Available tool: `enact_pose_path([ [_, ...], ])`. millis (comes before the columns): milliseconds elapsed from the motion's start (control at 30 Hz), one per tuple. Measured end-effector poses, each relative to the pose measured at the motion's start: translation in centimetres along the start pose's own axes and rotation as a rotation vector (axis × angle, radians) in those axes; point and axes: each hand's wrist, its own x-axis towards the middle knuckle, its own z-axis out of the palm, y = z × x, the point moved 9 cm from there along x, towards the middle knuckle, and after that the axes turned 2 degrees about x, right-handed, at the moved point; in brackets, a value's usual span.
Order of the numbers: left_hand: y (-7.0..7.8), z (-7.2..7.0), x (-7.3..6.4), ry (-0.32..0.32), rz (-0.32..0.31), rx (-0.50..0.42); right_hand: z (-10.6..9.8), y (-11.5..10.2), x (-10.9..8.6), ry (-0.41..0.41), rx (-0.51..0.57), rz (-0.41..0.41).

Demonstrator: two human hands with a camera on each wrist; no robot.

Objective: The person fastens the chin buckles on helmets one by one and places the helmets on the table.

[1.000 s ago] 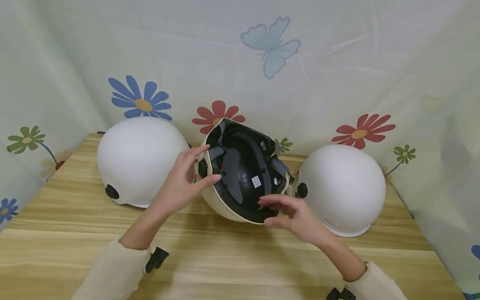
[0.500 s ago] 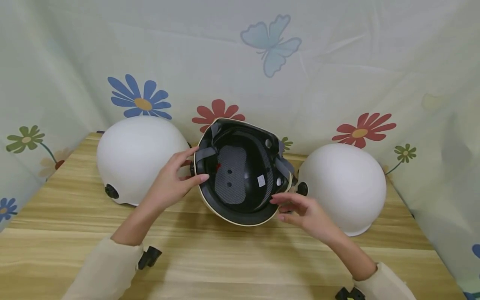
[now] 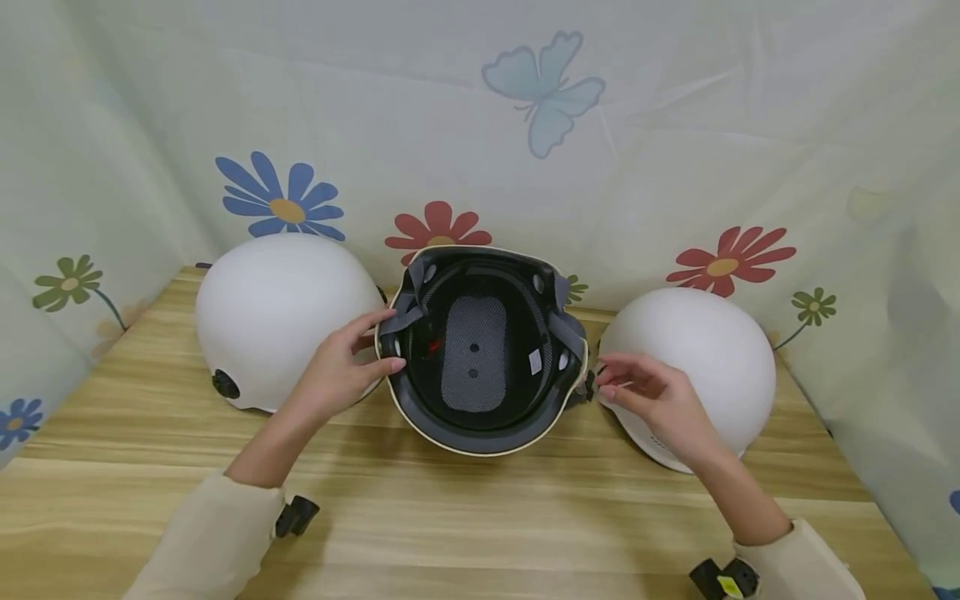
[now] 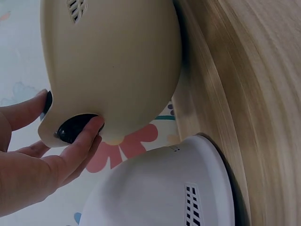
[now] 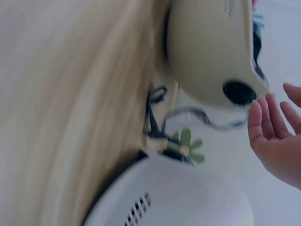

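A cream helmet (image 3: 480, 433) lies upside down mid-table, its black padded inside facing up. Grey straps (image 3: 567, 332) run along both sides of the opening. My left hand (image 3: 337, 367) pinches its left rim, thumb inside and fingers outside. In the left wrist view those fingers lie on the black round piece (image 4: 75, 128) on the shell. My right hand (image 3: 660, 400) is off the right rim, fingers loosely bent, overlapping the right white helmet in the head view. The right wrist view places its fingertips beside another black round piece (image 5: 239, 92); a dark strap (image 5: 188, 112) dangles below.
One white helmet (image 3: 285, 308) stands dome up close on the left. A second white helmet (image 3: 712, 358) stands on the right. Behind the wooden table (image 3: 450, 525) hangs a flowered cloth (image 3: 360, 100).
The cream helmet has turned and levelled, so its opening faces up more squarely. My left hand has stayed on its left rim, shifting slightly left. My right hand has moved away rightward from the rim.
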Motion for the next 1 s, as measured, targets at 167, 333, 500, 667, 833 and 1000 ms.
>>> enact_pose_path([
  [167, -0.1, -0.1, 0.0, -0.001, -0.003, -0.012, -2.5, 1.0, 0.7, 0.058, -0.08, 0.073],
  [333, -0.2, 0.1, -0.1, -0.002, 0.015, -0.029, -2.1, 2.8, 1.4, -0.017, -0.081, 0.139],
  [500, -0.3, 0.3, -0.2, -0.005, 0.01, -0.049, -0.8, 3.6, 2.0, -0.077, -0.045, 0.171],
  [667, -0.4, 0.3, -0.2, 0.001, 0.011, -0.059, 0.0, 3.5, 2.7, -0.11, -0.065, 0.143],
  [833, -0.3, 0.3, -0.2, 0.008, 0.017, -0.073, 0.4, 3.5, 3.2, -0.119, -0.075, 0.13],
  [1000, -0.3, 0.3, -0.2, 0.019, 0.009, -0.055, 0.7, 3.7, 2.8, -0.132, -0.07, 0.132],
])
